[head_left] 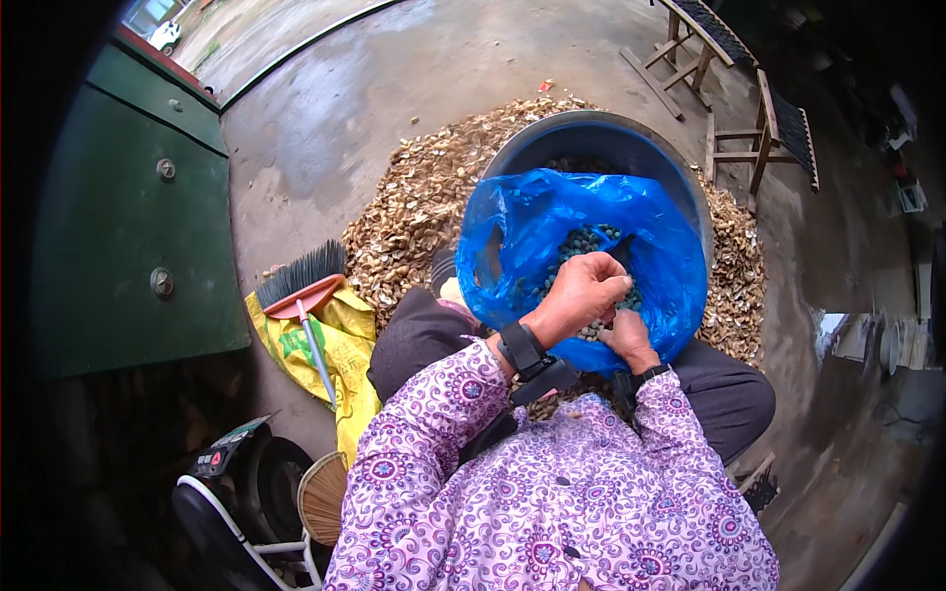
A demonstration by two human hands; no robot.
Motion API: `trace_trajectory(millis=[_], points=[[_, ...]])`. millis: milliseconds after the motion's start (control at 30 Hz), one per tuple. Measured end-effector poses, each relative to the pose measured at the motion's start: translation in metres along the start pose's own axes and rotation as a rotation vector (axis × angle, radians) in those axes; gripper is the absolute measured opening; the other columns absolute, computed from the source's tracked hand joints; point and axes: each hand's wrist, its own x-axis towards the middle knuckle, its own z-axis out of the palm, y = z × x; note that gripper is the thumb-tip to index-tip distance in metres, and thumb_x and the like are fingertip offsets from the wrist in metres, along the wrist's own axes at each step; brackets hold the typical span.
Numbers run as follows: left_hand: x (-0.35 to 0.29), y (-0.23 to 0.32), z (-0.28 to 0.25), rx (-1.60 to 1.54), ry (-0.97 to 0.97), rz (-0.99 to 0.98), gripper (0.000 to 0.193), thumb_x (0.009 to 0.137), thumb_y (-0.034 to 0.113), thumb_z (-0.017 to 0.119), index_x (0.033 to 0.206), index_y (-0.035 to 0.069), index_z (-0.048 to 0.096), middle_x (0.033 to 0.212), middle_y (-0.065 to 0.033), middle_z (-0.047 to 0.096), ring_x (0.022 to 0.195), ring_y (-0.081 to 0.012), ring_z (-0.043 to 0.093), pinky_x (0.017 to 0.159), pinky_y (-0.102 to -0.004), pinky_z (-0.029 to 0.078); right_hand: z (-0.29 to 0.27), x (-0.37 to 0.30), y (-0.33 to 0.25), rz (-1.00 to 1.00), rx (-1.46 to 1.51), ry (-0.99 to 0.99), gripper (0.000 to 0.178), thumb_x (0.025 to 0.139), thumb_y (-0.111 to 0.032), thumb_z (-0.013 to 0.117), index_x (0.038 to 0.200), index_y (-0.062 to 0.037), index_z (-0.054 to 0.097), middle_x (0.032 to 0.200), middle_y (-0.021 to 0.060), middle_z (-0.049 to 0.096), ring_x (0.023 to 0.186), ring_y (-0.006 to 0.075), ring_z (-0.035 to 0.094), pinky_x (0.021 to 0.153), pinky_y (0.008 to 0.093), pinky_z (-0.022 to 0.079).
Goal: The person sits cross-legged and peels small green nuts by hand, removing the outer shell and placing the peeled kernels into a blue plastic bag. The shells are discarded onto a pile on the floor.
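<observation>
Two hands over a blue plastic bag [552, 222] of small grey-green nuts [581, 241], left hand [581, 293] curled closed above them, contents unclear, right hand [628, 338] beside it gripping the bag's rim, blue tub [601, 138] beyond, husk pile [414, 207] around

left hand [583, 292] | right hand [627, 337] | over blue bag [512, 236] | small round nuts [581, 242]

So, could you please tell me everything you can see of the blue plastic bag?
The blue plastic bag is thin, glossy and crinkled. It sits open-mouthed in a round grey-blue tub, in front of the person's knees. Small dark round pieces fill its middle. The left hand reaches into it, and the right hand rests at its near edge.
</observation>
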Motion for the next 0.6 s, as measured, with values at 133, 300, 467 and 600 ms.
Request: trace_trajectory(millis=[133,300,467,600], points=[[0.0,-0.001,0.001,0.015,-0.017,0.001,0.021,0.077,0.013,0.056,0.088,-0.004,0.055,0.07,-0.0073,0.057,0.055,-0.012,0.055,0.049,-0.0235,0.046,-0.002,0.001,0.007,-0.009,0.023,-0.002,0.018,0.06,-0.018,0.064,0.074,-0.0058,0.064,0.074,0.0164,0.06,0.07,0.031,0.059,0.064,0.0386,0.046],[0.005,-0.008,0.0,0.049,0.01,0.028,0.022,0.075,0.014,0.057,0.088,-0.005,0.056,0.069,-0.0075,0.057,0.055,-0.0122,0.055,0.049,-0.0241,0.045,-0.041,-0.01,-0.007,-0.015,0.405,0.019,0.018,0.059,-0.012,0.068,0.074,-0.0027,0.063,0.068,0.0098,0.06,0.062,0.0177,0.058,0.057,0.0286,0.046],[0.012,-0.035,-0.003,0.458,0.179,0.26,0.025,0.072,0.021,0.058,0.076,-0.003,0.06,0.065,-0.008,0.057,0.054,-0.0121,0.054,0.049,-0.0262,0.044,-0.088,-0.027,-0.046,-0.104,0.749,0.024,0.012,0.067,0.001,0.064,0.079,0.0005,0.062,0.077,0.0022,0.055,0.066,0.0073,0.055,0.059,0.0206,0.046],[0.001,-0.011,0.001,0.381,-0.043,-0.146,0.03,0.075,0.028,0.058,0.074,-0.002,0.059,0.066,-0.0064,0.056,0.056,-0.0122,0.054,0.05,-0.0251,0.044,-0.105,-0.031,-0.056,-0.196,0.856,0.023,0.017,0.067,0.003,0.063,0.084,-0.0006,0.061,0.078,0.0016,0.056,0.069,0.0077,0.055,0.062,0.0208,0.046]])
